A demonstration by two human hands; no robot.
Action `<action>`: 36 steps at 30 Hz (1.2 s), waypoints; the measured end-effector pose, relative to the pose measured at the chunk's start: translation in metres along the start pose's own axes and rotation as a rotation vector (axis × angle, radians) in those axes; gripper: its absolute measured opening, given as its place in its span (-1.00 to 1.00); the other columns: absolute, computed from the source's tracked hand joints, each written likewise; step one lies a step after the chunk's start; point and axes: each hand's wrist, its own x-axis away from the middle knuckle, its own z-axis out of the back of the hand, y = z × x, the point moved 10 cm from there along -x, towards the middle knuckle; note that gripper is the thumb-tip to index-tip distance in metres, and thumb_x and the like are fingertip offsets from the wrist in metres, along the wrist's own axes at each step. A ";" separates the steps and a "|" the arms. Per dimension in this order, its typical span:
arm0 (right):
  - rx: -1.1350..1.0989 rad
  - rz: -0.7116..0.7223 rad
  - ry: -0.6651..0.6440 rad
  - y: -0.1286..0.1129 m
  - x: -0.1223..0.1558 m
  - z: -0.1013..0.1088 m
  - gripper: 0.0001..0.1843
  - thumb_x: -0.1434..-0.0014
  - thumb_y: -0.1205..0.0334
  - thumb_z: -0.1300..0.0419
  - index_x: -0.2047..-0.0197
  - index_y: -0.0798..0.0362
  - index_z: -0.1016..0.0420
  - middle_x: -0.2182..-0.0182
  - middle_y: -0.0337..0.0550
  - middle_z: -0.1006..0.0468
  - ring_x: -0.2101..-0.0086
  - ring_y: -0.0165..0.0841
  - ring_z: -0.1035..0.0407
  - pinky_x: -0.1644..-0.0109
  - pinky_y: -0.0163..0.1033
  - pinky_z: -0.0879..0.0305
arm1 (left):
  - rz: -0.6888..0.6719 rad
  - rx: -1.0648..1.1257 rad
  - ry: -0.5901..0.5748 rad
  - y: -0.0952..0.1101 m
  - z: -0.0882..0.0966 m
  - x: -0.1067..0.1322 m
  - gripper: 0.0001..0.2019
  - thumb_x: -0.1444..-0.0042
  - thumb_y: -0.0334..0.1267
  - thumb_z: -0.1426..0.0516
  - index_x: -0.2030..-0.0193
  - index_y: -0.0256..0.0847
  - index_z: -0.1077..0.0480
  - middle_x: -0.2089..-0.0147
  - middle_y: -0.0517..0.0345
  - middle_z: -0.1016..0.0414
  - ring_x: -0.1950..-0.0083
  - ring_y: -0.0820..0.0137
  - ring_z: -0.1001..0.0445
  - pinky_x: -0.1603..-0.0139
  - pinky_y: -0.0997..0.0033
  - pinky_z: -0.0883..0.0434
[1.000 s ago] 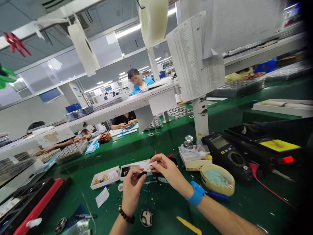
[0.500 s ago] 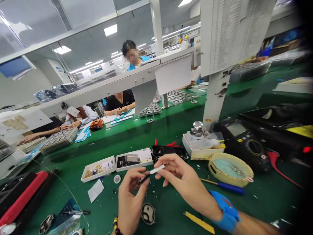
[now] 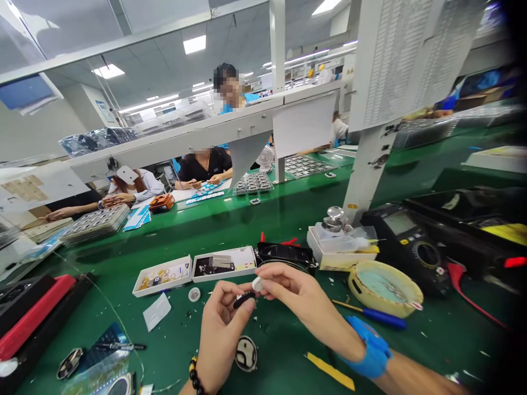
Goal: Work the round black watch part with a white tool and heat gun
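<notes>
My left hand (image 3: 222,323) pinches a small dark round part (image 3: 244,299) between thumb and fingers. Close beside it, my right hand (image 3: 288,285) grips a small white piece (image 3: 257,284) whose kind I cannot make out. The two pieces are very near each other; whether they touch is hidden by the fingers. Below the hands, a round metal watch-like case (image 3: 246,354) lies on the green mat. A yellow strip (image 3: 330,371) rests under my right forearm, and a small white disc (image 3: 194,294) lies left of my left hand.
Two white trays of small parts (image 3: 162,275) (image 3: 224,263) stand behind my hands. To the right are a white box with a dispenser (image 3: 341,255), a yellow dish (image 3: 385,315), a blue-handled tool (image 3: 382,318) and a black meter (image 3: 407,236). Co-workers sit across the bench.
The white piece, earlier seen as a long strip, now shows as a short rounded end in my right fingers. Both hands stay close together; the view has shifted slightly.
</notes>
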 end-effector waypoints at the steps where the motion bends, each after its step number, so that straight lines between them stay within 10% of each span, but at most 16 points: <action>1: 0.014 0.002 -0.011 0.000 0.000 -0.001 -0.68 -0.20 -0.01 -0.29 0.08 0.01 -0.53 0.09 -0.11 -0.56 0.17 -0.30 -0.51 0.09 -0.24 -0.51 | 0.018 0.017 0.015 -0.002 0.001 0.000 -0.75 -0.12 -0.17 -0.30 0.25 -0.20 -0.33 0.03 -0.09 -0.61 -0.02 0.20 -0.57 -0.02 0.28 -0.47; 17: 0.711 0.655 0.008 -0.053 0.023 -0.008 -0.73 -0.29 0.24 -0.22 -0.05 -0.13 -0.58 0.09 -0.17 -0.62 0.10 -0.26 -0.51 -0.03 -0.17 -0.49 | 0.106 0.162 0.102 -0.009 0.014 -0.002 -0.71 -0.08 -0.15 -0.34 0.25 -0.26 -0.36 0.31 0.12 -0.58 0.25 0.32 -0.62 0.17 0.39 -0.55; 26: -0.033 -0.087 -0.113 0.002 0.000 -0.002 -0.55 -0.28 -0.12 -0.18 -0.03 0.05 -0.54 0.16 -0.05 -0.61 0.28 -0.32 -0.51 0.16 -0.18 -0.52 | 0.160 0.078 -0.088 -0.009 -0.002 0.001 -0.70 -0.18 -0.07 -0.25 0.18 -0.30 -0.41 0.26 0.02 -0.57 0.46 0.52 -0.45 0.46 0.57 -0.41; 36: -0.324 -0.247 -0.153 0.022 0.002 -0.013 -0.57 -0.23 -0.11 -0.25 0.07 0.11 -0.53 0.14 -0.03 -0.58 0.26 -0.39 -0.47 0.13 -0.29 -0.44 | 0.218 0.143 -0.118 -0.019 -0.007 0.004 -0.65 -0.22 -0.05 -0.20 -0.02 -0.17 -0.27 0.35 0.16 -0.49 0.53 0.54 -0.39 0.50 0.59 -0.33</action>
